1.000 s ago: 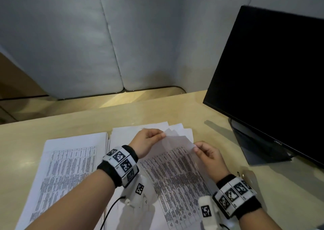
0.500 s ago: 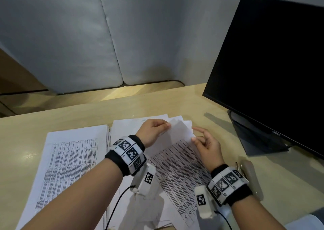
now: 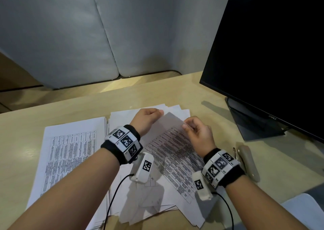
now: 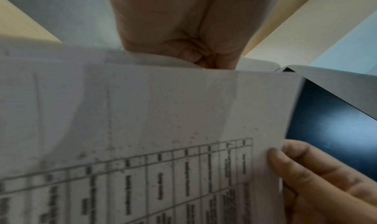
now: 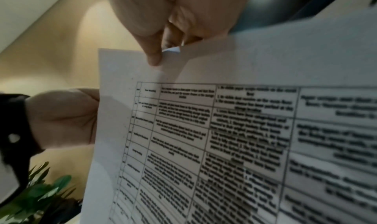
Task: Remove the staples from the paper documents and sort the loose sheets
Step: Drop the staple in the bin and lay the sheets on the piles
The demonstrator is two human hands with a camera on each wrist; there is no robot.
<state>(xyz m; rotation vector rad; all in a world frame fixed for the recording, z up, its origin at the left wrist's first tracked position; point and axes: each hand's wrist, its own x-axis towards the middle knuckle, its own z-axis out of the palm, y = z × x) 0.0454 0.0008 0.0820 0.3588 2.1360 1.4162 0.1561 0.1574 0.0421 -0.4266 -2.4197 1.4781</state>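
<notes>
Both hands' grip on sheet point(image 3: 172, 149) top corners; long axis runs near-far.

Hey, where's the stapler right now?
In the head view the stapler lies on the desk at far right, beside the right hand's wristband, near the monitor.

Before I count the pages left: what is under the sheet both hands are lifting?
Under the lifted sheet, held by the left hand and right hand, lie more white sheets on the desk. How many, and any staples, are hidden.
</notes>
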